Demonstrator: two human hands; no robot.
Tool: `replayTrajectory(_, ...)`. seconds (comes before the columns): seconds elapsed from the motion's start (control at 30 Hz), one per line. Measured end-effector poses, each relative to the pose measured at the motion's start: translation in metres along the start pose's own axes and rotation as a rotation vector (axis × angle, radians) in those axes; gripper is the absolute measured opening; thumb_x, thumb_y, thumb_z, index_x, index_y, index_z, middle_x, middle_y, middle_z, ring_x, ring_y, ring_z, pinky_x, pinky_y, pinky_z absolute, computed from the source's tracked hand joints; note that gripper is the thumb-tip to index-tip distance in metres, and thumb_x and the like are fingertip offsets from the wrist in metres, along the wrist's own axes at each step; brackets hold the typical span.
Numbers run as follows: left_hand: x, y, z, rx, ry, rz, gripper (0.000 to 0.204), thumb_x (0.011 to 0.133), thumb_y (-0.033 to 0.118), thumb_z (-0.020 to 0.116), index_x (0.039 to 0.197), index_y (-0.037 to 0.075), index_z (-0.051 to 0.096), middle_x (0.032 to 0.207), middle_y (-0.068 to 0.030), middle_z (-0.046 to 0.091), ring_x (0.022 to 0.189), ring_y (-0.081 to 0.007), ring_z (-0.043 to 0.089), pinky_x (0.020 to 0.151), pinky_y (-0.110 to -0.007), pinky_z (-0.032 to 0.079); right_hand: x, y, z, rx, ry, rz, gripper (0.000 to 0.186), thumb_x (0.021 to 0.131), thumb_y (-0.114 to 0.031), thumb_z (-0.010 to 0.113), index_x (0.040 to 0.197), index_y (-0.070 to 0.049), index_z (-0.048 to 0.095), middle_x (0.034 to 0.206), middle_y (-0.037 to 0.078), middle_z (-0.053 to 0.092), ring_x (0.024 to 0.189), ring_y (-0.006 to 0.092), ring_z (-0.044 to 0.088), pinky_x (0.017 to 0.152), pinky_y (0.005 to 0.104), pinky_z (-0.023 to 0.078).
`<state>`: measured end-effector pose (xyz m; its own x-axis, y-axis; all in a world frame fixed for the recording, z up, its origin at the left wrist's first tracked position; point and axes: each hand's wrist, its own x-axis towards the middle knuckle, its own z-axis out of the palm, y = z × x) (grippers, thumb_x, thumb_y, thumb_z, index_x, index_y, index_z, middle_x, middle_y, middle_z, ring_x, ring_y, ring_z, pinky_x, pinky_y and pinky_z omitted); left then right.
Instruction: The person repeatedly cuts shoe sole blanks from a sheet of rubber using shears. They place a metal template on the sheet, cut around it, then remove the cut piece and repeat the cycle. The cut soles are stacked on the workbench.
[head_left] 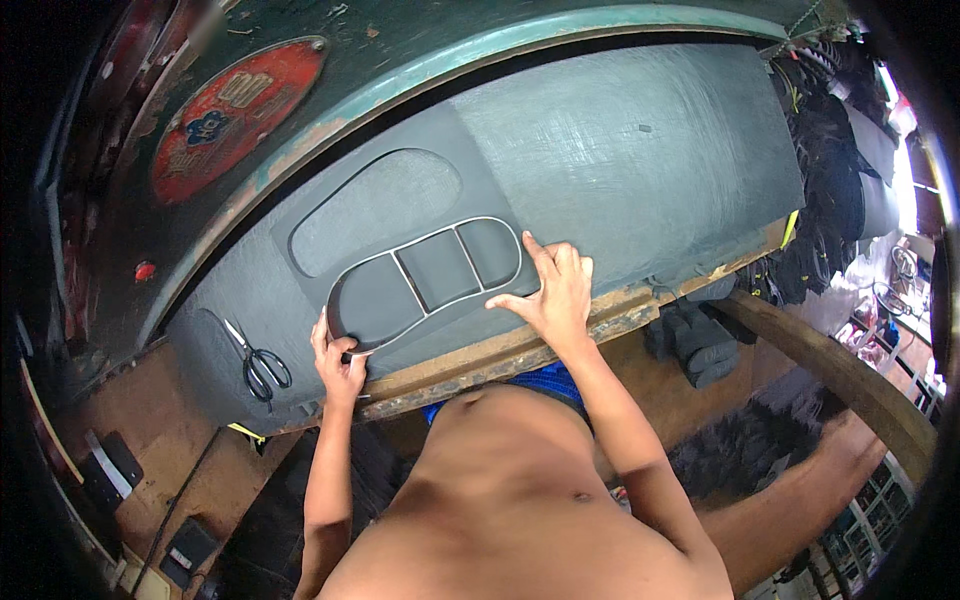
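Note:
A sole-shaped metal cutting die point(425, 312) with two crossbars lies on a dark grey sheet point(400, 135) on the work surface. My left hand point(341, 368) is closed around the rounded left end of the die, fingers curled over its rim. At the opposite end, my right hand point(562, 290) grips the die with thumb and forefinger spread, the thumb on the near edge and the forefinger at the tip. Just beyond the die, a sole-shaped cutout point(375, 212) in the sheet shows the surface beneath. Black-handled scissors point(262, 368) lie left of my left hand.
Beyond the work surface stands a green machine body point(400, 40) with a red oval plate point(240, 118). A worn wooden edge point(480, 362) runs along the near side. Dark scraps point(825, 190) hang at the right, above a wooden beam point(830, 350).

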<state>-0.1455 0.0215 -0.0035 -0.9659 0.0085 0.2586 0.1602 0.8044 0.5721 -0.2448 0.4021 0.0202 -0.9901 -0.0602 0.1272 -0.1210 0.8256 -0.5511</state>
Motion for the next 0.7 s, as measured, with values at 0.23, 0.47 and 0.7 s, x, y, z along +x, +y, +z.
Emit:
replayTrajectory(0.23,0.000,0.002,-0.003,0.002,0.012,-0.031,0.034,0.080,0.027,0.084,0.094,0.005,0.063,0.153,-0.0275,0.049,0.133,-0.0481,0.052,0.109,-0.055,0.042,0.000,-0.002,-0.002,0.000,-0.017,-0.051,0.112,0.051,-0.072,0.082,0.141,-0.008,0.060,0.101,0.008,0.054,0.096,0.0250,0.053,0.083,0.0407,0.038)
replayTrajectory(0.47,-0.001,-0.004,-0.001,-0.153,0.078,0.041,0.050,0.098,0.042,0.063,0.123,-0.001,0.060,0.147,-0.0285,0.051,0.137,-0.0411,0.050,0.115,-0.052,0.038,0.020,0.000,-0.051,0.219,-0.295,-0.031,0.082,0.074,-0.045,0.086,0.140,-0.004,0.059,0.115,0.015,0.061,0.113,0.0340,0.057,0.097,0.0451,0.043)
replayTrajectory(0.7,0.076,-0.037,-0.126,-0.083,0.866,-0.036,0.064,0.113,0.043,0.029,0.156,-0.005,0.031,0.161,-0.0247,0.031,0.149,-0.0378,0.032,0.124,-0.048,0.026,0.132,-0.034,-0.134,0.347,0.563,-0.324,0.068,0.085,-0.033,0.080,0.145,-0.010,0.056,0.155,0.021,0.042,0.145,0.0408,0.040,0.121,0.0504,0.031)
